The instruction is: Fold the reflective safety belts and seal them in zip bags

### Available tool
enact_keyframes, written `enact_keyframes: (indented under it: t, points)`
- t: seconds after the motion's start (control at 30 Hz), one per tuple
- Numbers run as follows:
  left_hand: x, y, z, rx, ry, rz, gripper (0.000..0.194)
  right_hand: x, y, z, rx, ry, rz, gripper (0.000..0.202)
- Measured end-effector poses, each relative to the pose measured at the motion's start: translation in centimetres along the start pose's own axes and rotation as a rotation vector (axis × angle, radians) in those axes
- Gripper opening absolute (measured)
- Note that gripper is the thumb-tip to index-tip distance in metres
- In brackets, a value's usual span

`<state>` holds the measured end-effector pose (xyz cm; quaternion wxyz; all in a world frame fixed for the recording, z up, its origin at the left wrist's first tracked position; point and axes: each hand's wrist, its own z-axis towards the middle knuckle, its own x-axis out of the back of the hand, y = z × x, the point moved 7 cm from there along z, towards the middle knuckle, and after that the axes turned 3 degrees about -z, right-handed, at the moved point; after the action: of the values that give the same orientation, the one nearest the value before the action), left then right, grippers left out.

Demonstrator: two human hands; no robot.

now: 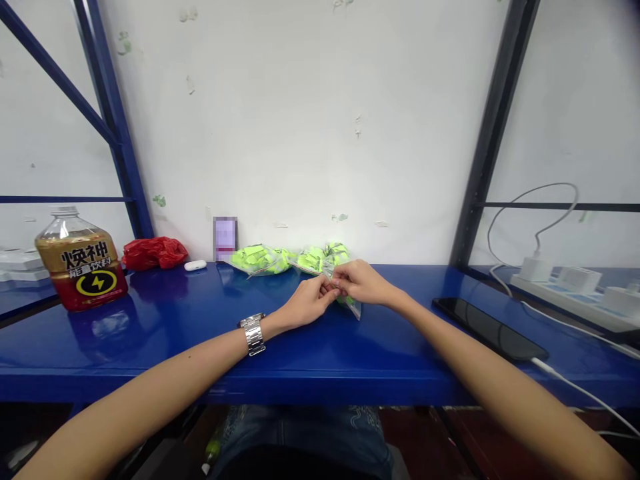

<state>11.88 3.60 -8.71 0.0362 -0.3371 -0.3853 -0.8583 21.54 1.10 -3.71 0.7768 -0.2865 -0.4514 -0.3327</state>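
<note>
My left hand (311, 300) and my right hand (364, 283) meet at the middle of the blue table, fingertips nearly touching. Both pinch a clear plastic bag (353, 306), whose lower corner hangs out beneath my right fingers. Part of the bag is hidden behind my fingers. Just beyond my hands lie bright yellow-green bundles: one in clear wrapping (263, 259) to the left, another (320, 257) right behind my fingers. Whether that nearer bundle is inside the pinched bag, I cannot tell. A metal-band watch (253, 334) is on my left wrist.
On the blue table (300, 360), a large drink bottle (83, 260), a red plastic bag (155, 253) and a small white case (195, 265) stand left. A phone (225, 239) leans upright at the wall. Another phone (490, 328) charges at right beside a power strip (575, 303).
</note>
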Motion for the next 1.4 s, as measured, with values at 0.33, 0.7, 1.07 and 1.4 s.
enact_keyframes:
  t: [0.33, 0.7, 1.07, 1.4]
  points:
    - [-0.3, -1.2, 0.1, 0.055, -0.018, -0.306, 0.027, 0.0, -0.2, -0.1, 0.005, 0.057, 0.025, 0.017]
    - [0.7, -0.3, -0.1, -0.032, 0.023, -0.089, 0.022, -0.3, -1.0, -0.7, 0.055, -0.028, -0.155, 0.012]
    - [2.2, 0.9, 0.0, -0.056, 0.156, 0.206, 0.015, -1.0, -1.1, 0.0, -0.038, -0.002, -0.383, 0.011]
    - [5.3, -1.2, -0.1, 0.065, 0.323, 0.44, 0.031, 2.6, 2.9, -0.4, -0.13, 0.234, -0.152, 0.014]
